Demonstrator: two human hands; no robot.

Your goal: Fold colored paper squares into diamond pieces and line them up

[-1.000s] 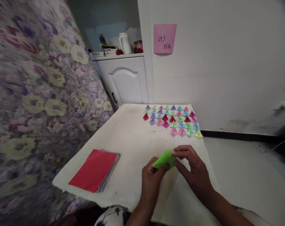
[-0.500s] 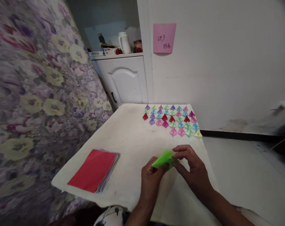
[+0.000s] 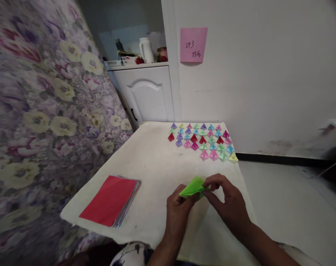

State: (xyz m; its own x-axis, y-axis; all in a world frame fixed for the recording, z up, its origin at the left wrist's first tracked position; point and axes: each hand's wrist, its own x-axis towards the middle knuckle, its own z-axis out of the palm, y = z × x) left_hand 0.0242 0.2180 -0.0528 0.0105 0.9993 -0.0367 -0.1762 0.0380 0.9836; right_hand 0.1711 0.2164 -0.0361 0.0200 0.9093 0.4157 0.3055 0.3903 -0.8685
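A bright green piece of folded paper [image 3: 194,187] is held above the near right part of the table. My left hand [image 3: 179,207] grips its left and lower side, thumb on the near face. At the right end, my right hand [image 3: 226,197] pinches the paper between thumb and fingertips. The fingers hide part of the folds. Beyond my hands, rows of small folded paper pieces [image 3: 203,140] in several colours lie at the table's far right. A stack of paper sheets with a red one on top [image 3: 109,200] rests at the left.
The table [image 3: 153,159] has a cream cloth cover. A flowered curtain [image 3: 59,122] hangs along its left side. Behind stand a white cabinet [image 3: 147,94] and a wall with a pink note [image 3: 193,45]. A white jug [image 3: 146,50] is on the cabinet shelf.
My right hand's fingers have dipped slightly and pinch the right end of the green paper. The left hand and the things on the table stay as they were.
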